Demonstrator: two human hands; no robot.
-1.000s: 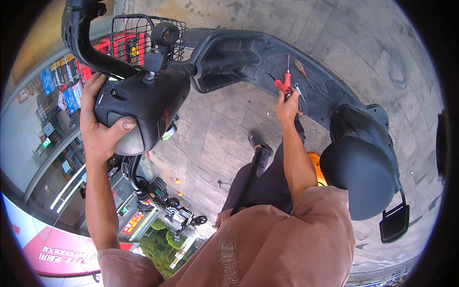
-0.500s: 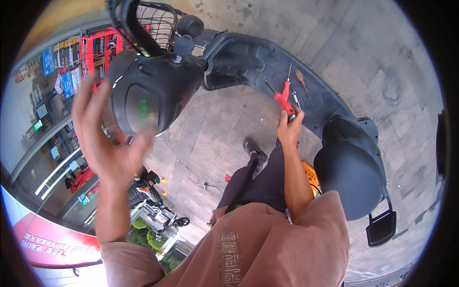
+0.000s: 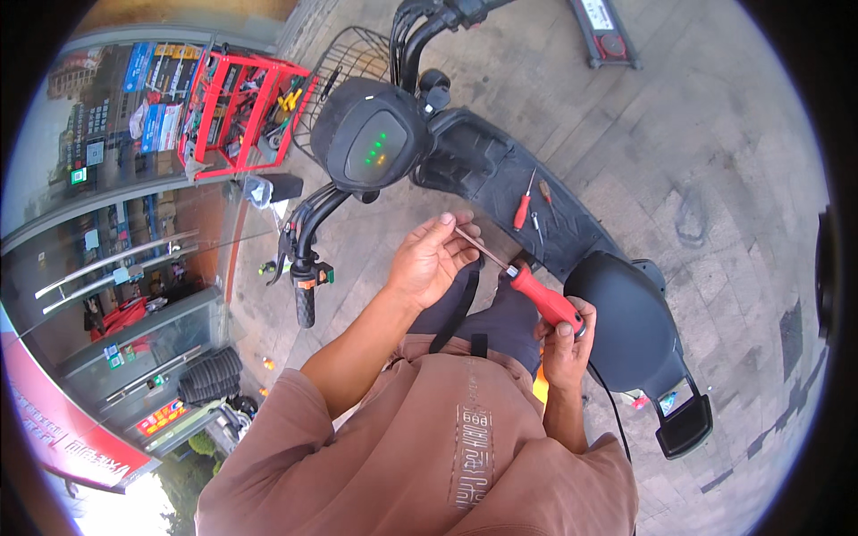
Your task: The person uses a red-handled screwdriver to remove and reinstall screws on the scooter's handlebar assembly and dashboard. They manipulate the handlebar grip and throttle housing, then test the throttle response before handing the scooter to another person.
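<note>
A screwdriver (image 3: pixel 547 299) with a red handle lies slantwise between my hands, in front of my waist. Its handle rests in my right hand (image 3: pixel 565 357), the fingers closed around the butt end. My left hand (image 3: pixel 427 266) pinches the shaft near its tip. Beyond them, on the dark footboard (image 3: pixel 572 228) of an electric scooter, lie a second red-handled screwdriver (image 3: pixel 521 213), a slim tool with a brownish handle (image 3: pixel 545 189) and a small wrench-like metal tool (image 3: pixel 536 223).
The scooter's lit display (image 3: pixel 375 154) and handlebar grip (image 3: pixel 306 308) stand ahead and to the left, its seat (image 3: pixel 617 308) to the right. A red tool cart (image 3: pixel 234 112) stands by the glass shopfront. At the top right is a grey device (image 3: pixel 603 36).
My right hand has drawn the screwdriver back from the footboard toward my body. My left hand, raised and spread near the display before, has come down and closed on the shaft.
</note>
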